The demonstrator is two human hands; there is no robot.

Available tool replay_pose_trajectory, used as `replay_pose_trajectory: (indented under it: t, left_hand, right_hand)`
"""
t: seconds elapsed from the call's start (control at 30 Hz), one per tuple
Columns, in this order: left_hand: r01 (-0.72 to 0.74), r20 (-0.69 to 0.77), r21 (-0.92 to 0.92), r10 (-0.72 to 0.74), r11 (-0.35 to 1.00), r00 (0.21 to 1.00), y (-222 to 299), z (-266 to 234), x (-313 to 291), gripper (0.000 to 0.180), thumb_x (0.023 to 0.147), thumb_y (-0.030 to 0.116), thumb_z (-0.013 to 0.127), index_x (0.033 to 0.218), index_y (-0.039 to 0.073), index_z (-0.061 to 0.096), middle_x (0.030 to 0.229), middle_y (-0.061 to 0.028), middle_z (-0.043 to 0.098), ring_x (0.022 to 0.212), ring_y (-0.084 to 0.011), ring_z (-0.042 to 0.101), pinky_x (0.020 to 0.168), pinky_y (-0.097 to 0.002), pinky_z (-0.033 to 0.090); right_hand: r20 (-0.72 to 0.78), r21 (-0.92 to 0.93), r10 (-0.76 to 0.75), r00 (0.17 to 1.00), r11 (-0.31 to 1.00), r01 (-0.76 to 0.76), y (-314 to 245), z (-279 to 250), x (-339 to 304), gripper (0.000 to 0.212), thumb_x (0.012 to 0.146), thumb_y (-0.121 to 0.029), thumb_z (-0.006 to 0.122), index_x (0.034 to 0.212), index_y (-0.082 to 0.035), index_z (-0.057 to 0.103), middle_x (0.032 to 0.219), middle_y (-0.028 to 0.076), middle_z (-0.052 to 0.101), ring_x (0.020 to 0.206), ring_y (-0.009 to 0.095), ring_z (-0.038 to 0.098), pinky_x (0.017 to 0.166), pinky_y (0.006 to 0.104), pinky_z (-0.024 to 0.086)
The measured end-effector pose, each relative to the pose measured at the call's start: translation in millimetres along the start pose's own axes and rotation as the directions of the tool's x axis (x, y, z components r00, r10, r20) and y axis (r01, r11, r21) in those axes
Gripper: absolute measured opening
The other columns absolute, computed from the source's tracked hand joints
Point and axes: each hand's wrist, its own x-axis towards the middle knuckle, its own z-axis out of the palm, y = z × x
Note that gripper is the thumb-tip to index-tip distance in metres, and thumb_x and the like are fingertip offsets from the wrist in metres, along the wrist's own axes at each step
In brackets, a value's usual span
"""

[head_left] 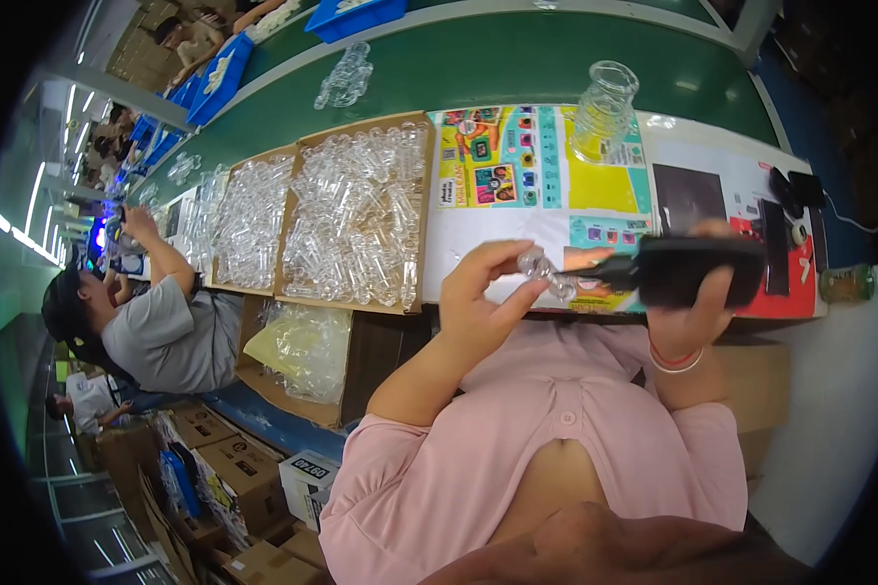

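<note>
My left hand (483,292) pinches a small clear plastic part (546,273) between thumb and fingers, just above the white table edge. My right hand (698,292) grips a black hand-held tool (698,268) whose thin tip points left and touches the clear part. Both hands hover in front of my chest, over colourful printed sheets (502,161) on the table. A red and white band sits on my right wrist.
Two cardboard trays (356,219) full of clear plastic parts lie left of the sheets. A clear ribbed jar (605,112) stands behind, by a green conveyor belt (458,58). Blue bins sit far back. A person in grey works at left; boxes crowd the floor.
</note>
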Motion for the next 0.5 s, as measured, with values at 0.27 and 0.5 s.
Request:
replay_pose_trajectory:
  t: [0.27,0.5]
  left_hand:
    - [0.031,-0.140,0.650,0.080,0.759,0.987,-93,-14,77,0.040,0.069,0.007,0.065,0.107,0.003,0.053,0.092,-0.0129,0.055,0.079,-0.0247,0.056,0.071,-0.0340,0.046]
    - [0.039,-0.087,0.913,0.099,0.407,0.991,-111,-28,65,0.056,0.069,0.014,0.066,0.117,-0.002,0.042,0.112,-0.0210,0.048,0.099,-0.0341,0.048,0.084,-0.0421,0.040]
  right_hand:
    - [-0.001,0.804,0.615,0.788,0.469,-0.365,60,-24,32,0.020,0.088,-0.019,0.050,0.083,0.000,0.051,0.069,0.009,0.053,0.041,0.008,0.033,0.036,0.0161,0.029]
    - [0.023,0.777,0.630,0.776,0.477,-0.411,65,-31,28,0.020,0.088,-0.018,0.049,0.080,-0.001,0.052,0.069,0.009,0.055,0.040,0.008,0.035,0.033,0.0154,0.028]
